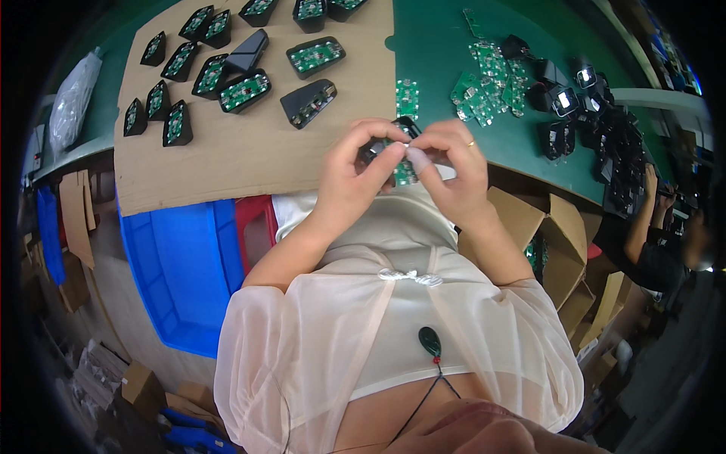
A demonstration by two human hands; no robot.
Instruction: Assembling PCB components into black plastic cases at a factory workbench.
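Observation:
Close in front of my body, both hands meet fingertip to fingertip at the table's front edge. My left hand is closed around a black plastic housing, mostly covered by the fingers. My right hand pinches at the same spot, thumb and forefinger against a small whitish part too small to name. Just below the fingertips a green circuit board shows; whether a finger grips it I cannot tell. Another circuit board lies on the table just beyond my hands.
Several black housings with green boards stand on a cardboard sheet at left. Loose circuit boards and a heap of black housings lie on the green table right. Below are a blue bin and cardboard boxes. Another person's arm is far right.

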